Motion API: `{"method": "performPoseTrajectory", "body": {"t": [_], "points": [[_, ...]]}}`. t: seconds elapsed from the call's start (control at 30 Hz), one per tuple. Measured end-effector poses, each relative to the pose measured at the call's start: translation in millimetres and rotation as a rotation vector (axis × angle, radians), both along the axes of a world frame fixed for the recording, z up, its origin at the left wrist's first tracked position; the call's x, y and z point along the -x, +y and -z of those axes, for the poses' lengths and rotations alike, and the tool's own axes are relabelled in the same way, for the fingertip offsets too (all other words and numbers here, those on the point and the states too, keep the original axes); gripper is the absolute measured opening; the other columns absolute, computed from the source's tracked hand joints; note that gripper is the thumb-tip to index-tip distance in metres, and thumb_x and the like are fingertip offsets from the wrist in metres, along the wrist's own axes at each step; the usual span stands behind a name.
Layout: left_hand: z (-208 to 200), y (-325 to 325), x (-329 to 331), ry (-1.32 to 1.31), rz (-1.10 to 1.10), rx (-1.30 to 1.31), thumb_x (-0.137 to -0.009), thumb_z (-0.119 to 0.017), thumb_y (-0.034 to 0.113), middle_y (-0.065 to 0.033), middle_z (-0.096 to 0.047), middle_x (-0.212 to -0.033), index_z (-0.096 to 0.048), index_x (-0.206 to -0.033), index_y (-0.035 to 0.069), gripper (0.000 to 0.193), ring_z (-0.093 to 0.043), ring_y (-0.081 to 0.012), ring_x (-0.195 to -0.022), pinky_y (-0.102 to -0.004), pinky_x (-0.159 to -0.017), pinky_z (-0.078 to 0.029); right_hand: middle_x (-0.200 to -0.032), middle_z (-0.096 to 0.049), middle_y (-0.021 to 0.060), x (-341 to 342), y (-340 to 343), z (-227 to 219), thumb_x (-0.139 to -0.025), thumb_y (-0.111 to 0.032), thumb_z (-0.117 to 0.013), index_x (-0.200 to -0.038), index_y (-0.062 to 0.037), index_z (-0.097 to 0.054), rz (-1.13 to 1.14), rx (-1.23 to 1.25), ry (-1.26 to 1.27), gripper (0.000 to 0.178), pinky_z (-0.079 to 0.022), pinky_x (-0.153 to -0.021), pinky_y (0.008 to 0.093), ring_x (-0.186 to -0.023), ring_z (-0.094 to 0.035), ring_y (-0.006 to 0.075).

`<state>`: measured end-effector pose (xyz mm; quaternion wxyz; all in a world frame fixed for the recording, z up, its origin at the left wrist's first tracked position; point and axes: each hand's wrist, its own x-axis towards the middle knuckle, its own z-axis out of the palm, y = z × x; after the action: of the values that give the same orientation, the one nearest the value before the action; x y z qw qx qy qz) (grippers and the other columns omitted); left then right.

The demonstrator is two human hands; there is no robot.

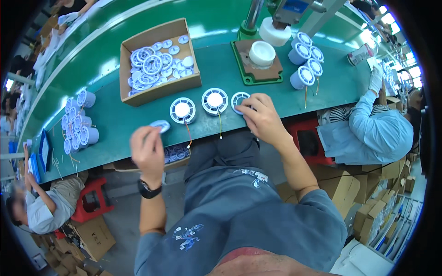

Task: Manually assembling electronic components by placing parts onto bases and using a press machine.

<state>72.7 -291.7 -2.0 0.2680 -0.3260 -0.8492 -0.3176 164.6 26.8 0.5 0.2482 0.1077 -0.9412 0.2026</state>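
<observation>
My left hand is raised just off the near edge of the green bench, fingers pinched on a small round white plastic cap, while my right hand rests loosely curled on the rightmost ribbed white plastic wheel. Two more wheels with trailing wires sit between my hands. Beyond them I see a cardboard box of white rings and caps and a press on a green base.
</observation>
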Motion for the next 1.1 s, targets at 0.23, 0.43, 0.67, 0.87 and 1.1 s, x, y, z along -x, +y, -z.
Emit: {"method": "performPoseTrajectory", "body": {"t": [0.23, 0.43, 0.67, 0.87, 1.1], "points": [[12, 8, -28, -0.19, -0.007, 0.051, -0.081, -0.061, -0.006, -0.0169, -0.062, -0.121, -0.065, -0.116, -0.002, 0.035, -0.058, -0.0358, -0.114, -0.0431, -0.097, -0.046, -0.113, -0.06, 0.0114, -2, -8, 10, -0.07, 0.0, -0.07, -0.107, -0.0062, -0.067, -0.032, 0.096, -0.005, 0.038, -0.045, -0.092, 0.045, -0.109, -0.055, 0.0331], [-2, -15, -7, -0.327, 0.016, -0.071, -0.08, -0.063, -0.004, -0.018, -0.061, -0.127, -0.06, -0.124, -0.002, 0.044, -0.053, -0.0379, -0.122, -0.0432, -0.104, -0.041, -0.124, -0.057, 0.0135, 0, -6, 2, -0.071, -0.001, -0.069, -0.114, -0.0077, -0.065, 0.02, 0.059, -0.075, 0.043, -0.042, -0.098, 0.0437, -0.117, -0.053, 0.035], [-3, -8, 26, -0.392, 0.332, 0.215, -0.08, -0.067, 0.001, -0.0196, -0.055, -0.135, -0.054, -0.132, 0.0, 0.054, -0.048, -0.0381, -0.128, -0.042, -0.108, -0.038, -0.129, -0.055, 0.014, 1, -8, -2, -0.071, -0.006, -0.073, -0.119, -0.0081, -0.063, 0.086, 0.102, -0.178, 0.049, -0.039, -0.101, 0.0441, -0.119, -0.051, 0.0342], [1, 11, 2, -0.443, -0.094, 0.178, -0.074, -0.077, 0.01, -0.0185, -0.05, -0.139, -0.055, -0.132, 0.002, 0.062, -0.044, -0.0376, -0.131, -0.0425, -0.106, -0.039, -0.13, -0.055, 0.0113, -1, -8, 1, -0.069, -0.01, -0.077, -0.121, -0.0084, -0.062, 0.098, 0.207, -0.176, 0.055, -0.039, -0.101, 0.0435, -0.119, -0.05, 0.0322], [-4, 3, 25, -0.324, 0.162, 0.158, -0.072, -0.08, 0.013, -0.0181, -0.052, -0.136, -0.053, -0.133, 0.003, 0.068, -0.047, -0.0374, -0.127, -0.0433, -0.104, -0.04, -0.132, -0.055, 0.0108, 0, -12, -2, -0.069, -0.011, -0.077, -0.124, -0.0095, -0.06, 0.091, 0.079, -0.183, 0.058, -0.037, -0.103, 0.0445, -0.121, -0.049, 0.0329]]}}
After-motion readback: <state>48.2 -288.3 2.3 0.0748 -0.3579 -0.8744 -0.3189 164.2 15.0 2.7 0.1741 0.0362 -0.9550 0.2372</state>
